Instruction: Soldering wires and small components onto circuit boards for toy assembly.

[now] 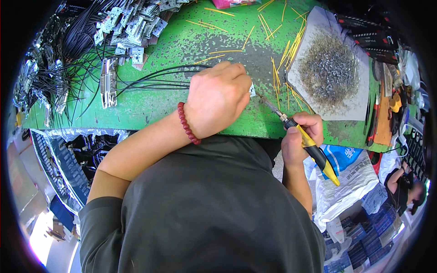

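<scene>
My right hand grips a soldering iron by its black and yellow handle. The iron's metal tip points up and left, close to a small white piece at the edge of my left hand. My left hand is closed, back up, low over the green bench. Several black cables run from a silver metal part at the left into that hand. Its fingertips are hidden under it, so how it pinches the cables and the white piece cannot be seen.
Thin yellow sticks lie scattered across the green bench. A white sheet carries a heap of dark grey bits. Silver boards with cables pile up at the back left. Red-handled pliers lie far right. Another person sits at the right edge.
</scene>
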### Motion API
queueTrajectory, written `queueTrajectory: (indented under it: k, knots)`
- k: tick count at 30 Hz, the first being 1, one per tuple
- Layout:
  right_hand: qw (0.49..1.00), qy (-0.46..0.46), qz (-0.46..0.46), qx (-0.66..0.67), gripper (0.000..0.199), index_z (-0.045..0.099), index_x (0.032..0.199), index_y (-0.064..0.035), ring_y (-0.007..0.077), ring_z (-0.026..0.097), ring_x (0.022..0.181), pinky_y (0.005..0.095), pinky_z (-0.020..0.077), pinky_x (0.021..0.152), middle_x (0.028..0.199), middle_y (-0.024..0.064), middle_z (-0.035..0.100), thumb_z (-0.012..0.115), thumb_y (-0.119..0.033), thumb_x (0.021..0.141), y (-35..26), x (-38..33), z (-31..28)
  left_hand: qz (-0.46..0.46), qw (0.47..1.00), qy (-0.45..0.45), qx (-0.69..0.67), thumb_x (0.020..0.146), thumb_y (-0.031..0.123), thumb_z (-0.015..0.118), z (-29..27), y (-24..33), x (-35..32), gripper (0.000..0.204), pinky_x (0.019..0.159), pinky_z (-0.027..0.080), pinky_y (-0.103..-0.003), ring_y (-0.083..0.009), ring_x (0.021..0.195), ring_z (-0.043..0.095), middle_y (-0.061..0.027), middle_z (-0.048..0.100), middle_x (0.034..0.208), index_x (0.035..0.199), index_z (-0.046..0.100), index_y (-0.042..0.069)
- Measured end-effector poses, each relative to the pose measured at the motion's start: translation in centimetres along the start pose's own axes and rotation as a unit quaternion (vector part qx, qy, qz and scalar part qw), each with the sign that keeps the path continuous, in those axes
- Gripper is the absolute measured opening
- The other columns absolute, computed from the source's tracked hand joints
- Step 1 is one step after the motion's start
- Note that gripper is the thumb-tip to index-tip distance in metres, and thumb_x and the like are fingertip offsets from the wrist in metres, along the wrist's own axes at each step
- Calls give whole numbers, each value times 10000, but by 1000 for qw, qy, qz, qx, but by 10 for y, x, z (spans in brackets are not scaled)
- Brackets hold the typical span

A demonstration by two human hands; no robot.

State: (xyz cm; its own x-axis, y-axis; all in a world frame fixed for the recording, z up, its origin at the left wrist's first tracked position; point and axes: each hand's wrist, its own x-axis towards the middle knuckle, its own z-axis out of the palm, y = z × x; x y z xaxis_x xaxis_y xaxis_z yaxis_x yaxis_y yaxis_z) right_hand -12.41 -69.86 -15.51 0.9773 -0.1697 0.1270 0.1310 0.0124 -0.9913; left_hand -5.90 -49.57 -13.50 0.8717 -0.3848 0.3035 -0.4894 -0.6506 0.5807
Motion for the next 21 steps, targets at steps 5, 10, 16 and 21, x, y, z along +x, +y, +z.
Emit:
queueTrajectory:
  k: [5,10,16,21]
  knots:
    - [1000,-11,-17,-10,317,505,908,-20,60,389,610,213,301,549,751,26,508,719,-225,796,0,1,1,-1,1000,-24,10,709,71,662,-3,1,0,98,618,491,-354,-250,741,585,-62,591,807,712,565,55]
    - [999,-24,-28,-8,304,503,913,-17,58,379,606,217,288,541,745,26,502,711,-207,801,2,1,0,0,1000,-27,-7,709,58,675,-5,-1,1,103,614,485,-352,-267,724,585,-68,601,799,723,574,46]
    - [999,-27,-28,-19,285,514,907,-14,61,400,619,215,312,555,758,33,517,710,-185,788,4,0,-2,-4,999,-43,1,704,65,683,-5,0,2,115,612,483,-355,-269,724,587,-70,607,791,716,570,46]
    - [999,-31,-24,-33,264,527,901,-12,56,405,610,208,318,546,759,32,529,709,-153,772,3,0,-1,-13,999,-31,1,702,67,681,-4,1,2,117,597,480,-353,-257,716,592,-55,609,788,700,565,55]
